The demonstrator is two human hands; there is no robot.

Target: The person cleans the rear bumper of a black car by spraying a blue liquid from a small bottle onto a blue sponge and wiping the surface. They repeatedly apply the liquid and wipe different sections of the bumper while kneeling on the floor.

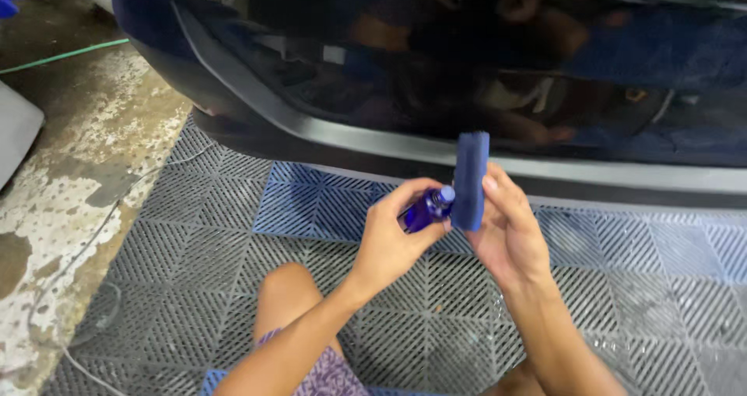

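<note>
Left hand (389, 244): fingers (401, 198) curled closed around a small blue bottle (424, 211), tipped so its pale neck points right and touches, or nearly touches, the pad; right hand (506, 236): thumb and fingers closed on a blue rectangular applicator pad (469, 180), held upright on edge, its upper half standing clear above the fingertips. Both hands meet at centre frame, bottle mouth against the pad's left face; whether liquid is passing cannot be told. Below the hands: a bare knee (286, 287) and patterned purple shorts (331, 376); beneath, grey and blue ribbed floor tiles (194, 233), wet at right. Just beyond the hands: dark glossy car body (467, 61) with a grey lower trim strip (607, 174). At left: stained concrete floor (85, 139), a green hose (66, 55) and a thin pale cable (85, 248).
</note>
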